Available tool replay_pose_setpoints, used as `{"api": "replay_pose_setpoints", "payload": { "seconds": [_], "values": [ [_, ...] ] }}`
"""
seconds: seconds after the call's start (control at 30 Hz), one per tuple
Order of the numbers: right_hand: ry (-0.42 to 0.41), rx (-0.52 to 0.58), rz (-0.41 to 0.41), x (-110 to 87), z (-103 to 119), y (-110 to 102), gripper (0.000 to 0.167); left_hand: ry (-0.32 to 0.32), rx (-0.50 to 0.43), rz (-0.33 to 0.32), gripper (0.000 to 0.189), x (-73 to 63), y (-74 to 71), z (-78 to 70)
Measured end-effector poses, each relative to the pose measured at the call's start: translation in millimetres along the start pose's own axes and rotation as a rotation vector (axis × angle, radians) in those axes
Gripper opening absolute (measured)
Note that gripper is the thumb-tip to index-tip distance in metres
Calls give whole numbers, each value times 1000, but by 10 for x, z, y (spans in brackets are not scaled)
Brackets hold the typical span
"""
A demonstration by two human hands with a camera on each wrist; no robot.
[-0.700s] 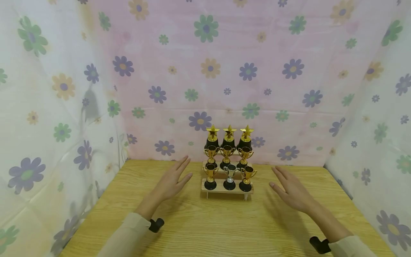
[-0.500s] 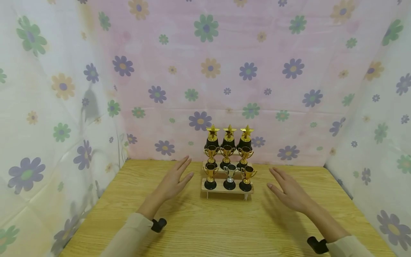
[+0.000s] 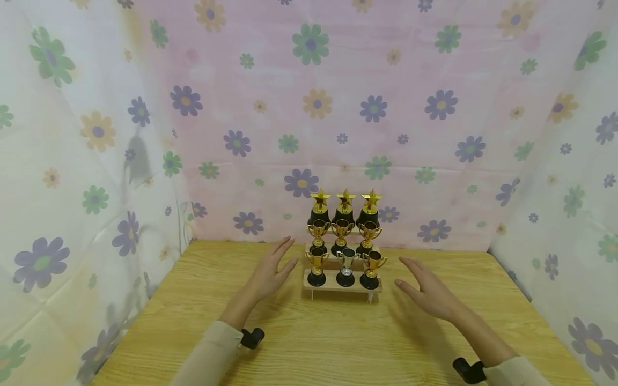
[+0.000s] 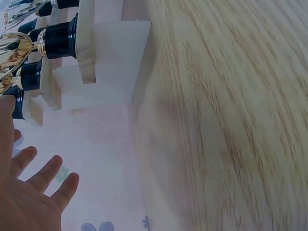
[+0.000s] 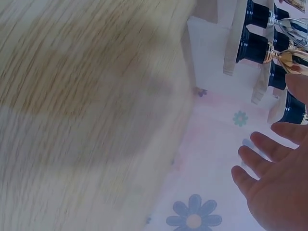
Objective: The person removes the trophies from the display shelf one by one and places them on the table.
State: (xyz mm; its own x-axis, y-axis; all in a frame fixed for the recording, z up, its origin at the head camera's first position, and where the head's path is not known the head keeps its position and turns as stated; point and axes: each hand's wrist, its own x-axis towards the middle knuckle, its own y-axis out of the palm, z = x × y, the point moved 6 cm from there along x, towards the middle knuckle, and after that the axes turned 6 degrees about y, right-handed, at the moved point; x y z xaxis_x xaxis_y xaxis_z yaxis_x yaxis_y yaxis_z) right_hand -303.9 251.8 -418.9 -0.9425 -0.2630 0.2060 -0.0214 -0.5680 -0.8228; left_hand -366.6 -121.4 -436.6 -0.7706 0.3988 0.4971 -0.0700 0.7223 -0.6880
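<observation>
Both hands closer to the stand (image 3: 331, 288) than 0.7 s ago. Left hand (image 3: 267, 273) has shifted inward, thumb now just beside the stand's left end. Right hand (image 3: 432, 290) has also come in from the other side; gap there is a bit wider.

Grip: both hands open and holding nothing, fingers extended, thumbs apart. Head view shows clearance at both ends, no contact.

Stand hasn't moved: 3 wooden tiers, on the table (image 3: 309, 348), toward the back edge, between the hands. Load unchanged, 9 pieces, all upright: 3 star trophies (image 3: 345, 203) on top, 3 gold cups (image 3: 341, 229) on the middle tier, silver cup (image 3: 346, 259) on the bottom tier between 2 more gold cups. Floral backdrop (image 3: 309, 112) behind looks the same.
</observation>
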Motion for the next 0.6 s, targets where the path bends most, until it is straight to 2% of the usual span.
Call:
{"api": "replay_pose_setpoints", "payload": {
  "seconds": [0.17,0.6],
  "values": [
    [20,77,-14,29,41,26,61,27,-35,-49,55,40,21,-24],
    [61,211,-60,70,51,144,52,3,-100,-72,52,122,142,-21]
  ]
}}
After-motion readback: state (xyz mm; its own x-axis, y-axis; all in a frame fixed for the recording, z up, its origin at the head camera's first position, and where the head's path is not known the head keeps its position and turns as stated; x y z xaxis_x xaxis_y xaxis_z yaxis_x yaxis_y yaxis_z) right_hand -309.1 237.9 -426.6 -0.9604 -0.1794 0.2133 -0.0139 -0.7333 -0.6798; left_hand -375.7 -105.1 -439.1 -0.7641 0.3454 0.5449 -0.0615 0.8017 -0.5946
